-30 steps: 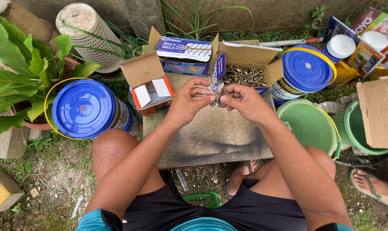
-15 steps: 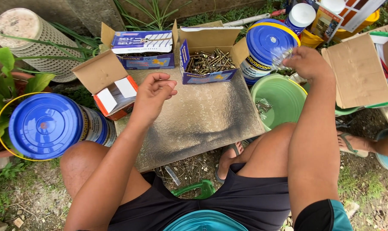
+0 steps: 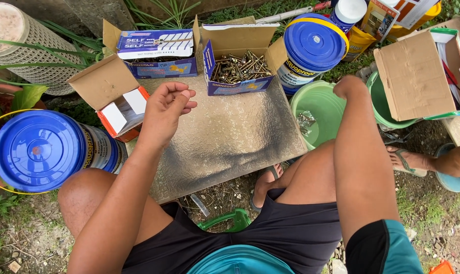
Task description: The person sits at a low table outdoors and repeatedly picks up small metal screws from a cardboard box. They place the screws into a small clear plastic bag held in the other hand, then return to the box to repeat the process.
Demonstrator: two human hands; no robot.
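The left hand [image 3: 165, 109] is hovering loosely curled and empty over the metal sheet [image 3: 230, 137], near the screw box [image 3: 238, 71]. The right hand [image 3: 349, 86] is hanging over the green bucket [image 3: 319, 109]; I cannot tell its grip.

sheet [image 3: 225, 142]: lay on the ground
screw box [image 3: 237, 71]: stood on its far edge
basin [image 3: 319, 109]: sat right of it

Dull textured metal sheet [image 3: 225, 137], cardboard boxes [image 3: 235, 61]
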